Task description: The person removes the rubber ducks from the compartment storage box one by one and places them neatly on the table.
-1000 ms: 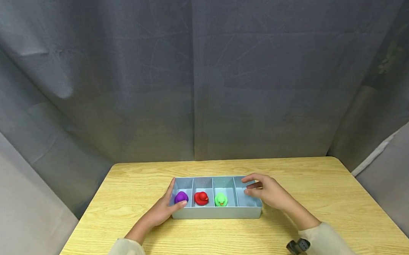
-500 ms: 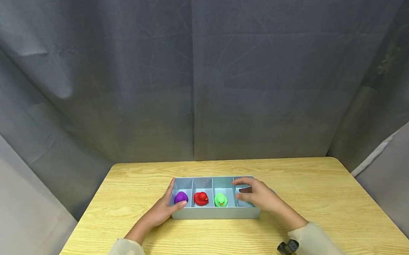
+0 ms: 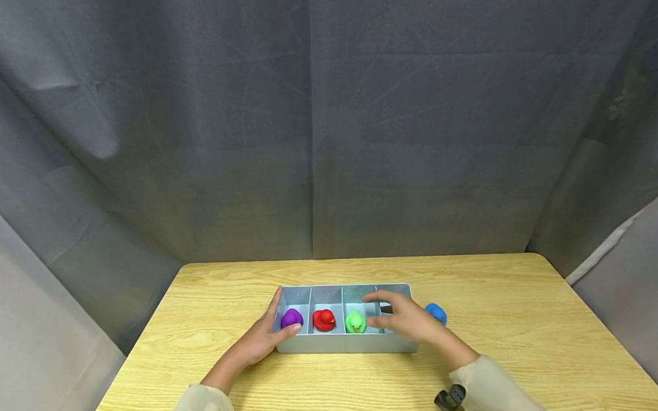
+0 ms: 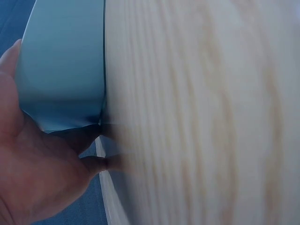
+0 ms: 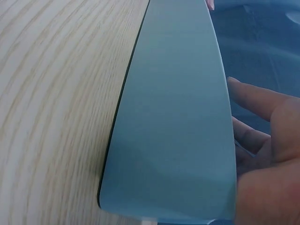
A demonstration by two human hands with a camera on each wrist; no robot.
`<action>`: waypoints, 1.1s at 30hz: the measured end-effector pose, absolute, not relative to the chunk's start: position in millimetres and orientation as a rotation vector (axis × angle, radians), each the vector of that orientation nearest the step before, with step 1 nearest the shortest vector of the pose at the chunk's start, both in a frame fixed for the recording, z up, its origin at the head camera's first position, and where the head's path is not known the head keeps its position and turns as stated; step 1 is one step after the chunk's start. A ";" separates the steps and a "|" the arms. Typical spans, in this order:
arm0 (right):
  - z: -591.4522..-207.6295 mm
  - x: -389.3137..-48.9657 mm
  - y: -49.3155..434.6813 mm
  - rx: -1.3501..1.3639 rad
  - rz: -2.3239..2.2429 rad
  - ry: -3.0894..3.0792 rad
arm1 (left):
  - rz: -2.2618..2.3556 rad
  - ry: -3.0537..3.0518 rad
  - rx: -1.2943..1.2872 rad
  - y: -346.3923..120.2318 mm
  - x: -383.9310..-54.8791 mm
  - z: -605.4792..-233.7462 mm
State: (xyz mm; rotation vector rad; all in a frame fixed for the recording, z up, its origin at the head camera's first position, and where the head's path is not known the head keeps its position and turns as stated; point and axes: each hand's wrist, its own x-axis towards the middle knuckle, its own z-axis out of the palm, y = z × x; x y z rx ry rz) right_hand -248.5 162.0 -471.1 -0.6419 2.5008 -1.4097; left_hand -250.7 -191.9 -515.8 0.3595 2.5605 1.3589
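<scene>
A long grey-blue divided box lies crosswise on the table. My left hand grips its left end, thumb over the front rim and fingers along the end wall. In the left wrist view, the same hand wraps the box's corner. From left to right, its compartments hold a purple rubber duck, a red one and a light green duck. My right hand hovers over the rightmost compartment with fingers parted and nothing between them, thumb tip near the green duck. A red rubber duck faces right.
A blue rubber duck sits on the wooden table, just right of the box and partly behind my right wrist. Grey curtains hang behind the table and along both sides.
My right hand has moved left across the box's right end, and the blue duck beyond it has come into view. The left hand stays put; the box's right end shows only slight movement.
</scene>
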 end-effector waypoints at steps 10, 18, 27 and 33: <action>-479.4 -253.3 151.0 -0.613 -1.333 2.550 | 1.356 2.569 0.354 -192.3 -250.6 -517.6; -483.0 -255.7 142.4 -0.591 -1.265 2.566 | 1.350 2.567 0.349 -191.9 -249.6 -517.2; -486.5 -258.1 138.4 -0.645 -1.181 2.661 | 1.358 2.563 0.352 -191.4 -250.6 -517.6; -488.4 -256.4 136.0 -0.618 -1.157 2.701 | 1.360 2.562 0.356 -191.3 -250.3 -518.0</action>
